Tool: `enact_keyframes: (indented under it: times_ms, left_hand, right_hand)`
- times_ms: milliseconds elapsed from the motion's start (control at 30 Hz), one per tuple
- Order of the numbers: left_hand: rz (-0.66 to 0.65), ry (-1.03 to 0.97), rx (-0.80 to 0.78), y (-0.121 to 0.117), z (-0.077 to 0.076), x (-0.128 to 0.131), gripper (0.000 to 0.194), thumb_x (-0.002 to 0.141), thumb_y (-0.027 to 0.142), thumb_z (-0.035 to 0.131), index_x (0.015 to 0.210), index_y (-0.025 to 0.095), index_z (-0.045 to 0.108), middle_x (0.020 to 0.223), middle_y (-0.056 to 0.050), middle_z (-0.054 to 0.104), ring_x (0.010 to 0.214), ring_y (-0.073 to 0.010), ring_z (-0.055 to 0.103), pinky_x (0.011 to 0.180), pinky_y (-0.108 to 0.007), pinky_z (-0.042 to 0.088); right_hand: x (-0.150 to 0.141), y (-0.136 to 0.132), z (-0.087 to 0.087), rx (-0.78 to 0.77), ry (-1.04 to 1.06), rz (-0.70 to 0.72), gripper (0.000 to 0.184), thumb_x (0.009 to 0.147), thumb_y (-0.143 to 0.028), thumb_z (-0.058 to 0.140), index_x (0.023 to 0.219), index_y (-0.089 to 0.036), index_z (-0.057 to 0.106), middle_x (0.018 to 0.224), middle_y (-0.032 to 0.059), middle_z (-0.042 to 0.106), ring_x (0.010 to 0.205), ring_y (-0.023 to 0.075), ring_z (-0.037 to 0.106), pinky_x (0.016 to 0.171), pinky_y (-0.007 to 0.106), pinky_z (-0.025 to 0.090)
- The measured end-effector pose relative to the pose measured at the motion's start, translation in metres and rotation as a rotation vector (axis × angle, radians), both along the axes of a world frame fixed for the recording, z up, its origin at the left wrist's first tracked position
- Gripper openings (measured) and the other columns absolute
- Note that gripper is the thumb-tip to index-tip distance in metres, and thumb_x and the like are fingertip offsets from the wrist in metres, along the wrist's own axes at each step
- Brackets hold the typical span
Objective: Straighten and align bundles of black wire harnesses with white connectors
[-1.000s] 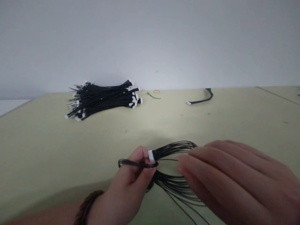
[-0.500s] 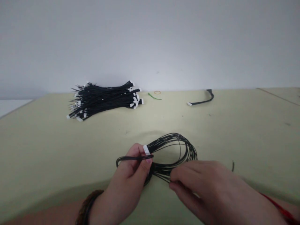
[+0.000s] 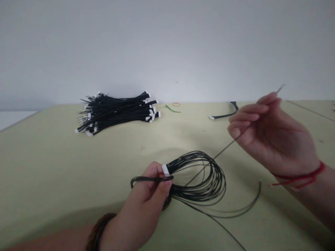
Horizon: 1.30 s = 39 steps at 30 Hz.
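In the lower middle, my left hand [image 3: 142, 205] is closed around a looped black wire harness [image 3: 209, 177]. Its white connector [image 3: 165, 170] sticks up by my fingertips, and a small loop of wires crosses over the fingers. My right hand [image 3: 274, 136], raised at the right, pinches a single black wire [image 3: 225, 149] near its end; the tip pokes out above the fingers. That strand runs taut back to the bundle. Other loose wires [image 3: 235, 216] curve out from the harness to the right and toward the front edge.
At the back left lies a pile of black wire harnesses [image 3: 117, 109] with white connectors. A green tie [image 3: 172, 109], a rubber band [image 3: 176, 104] and a short black cable [image 3: 223, 115] rest near the wall [image 3: 167, 45]. Everything is on a pale yellow table [image 3: 65, 167].
My right hand has moved up and to the right, away from the bundle, drawing one wire out with it. Loose wires now show at the right. My left hand stays nearly still.
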<state>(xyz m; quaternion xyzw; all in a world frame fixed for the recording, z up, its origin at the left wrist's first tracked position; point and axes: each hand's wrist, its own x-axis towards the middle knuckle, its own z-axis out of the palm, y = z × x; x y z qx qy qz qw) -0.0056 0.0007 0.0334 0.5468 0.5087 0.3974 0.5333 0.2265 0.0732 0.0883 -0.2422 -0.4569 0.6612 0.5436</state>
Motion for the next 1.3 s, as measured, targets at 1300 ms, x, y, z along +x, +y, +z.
enact_keyframes:
  times_ms: [1300]
  left_hand:
    - [-0.219,0.146,0.044,-0.017,0.008,-0.008,0.019,0.091,0.033,0.035,0.077,0.022,0.041,0.067,0.004,0.034,0.061,-0.0128,0.03,0.054,-0.023,0.029]
  right_hand:
    - [-0.042,-0.076,-0.012,1.075,-1.407,-0.136,0.015,0.087,-0.014,0.046,0.073,-0.019,0.049,0.061,-0.0044,0.05,0.052,0.0121,0.04,0.051,0.029,0.023]
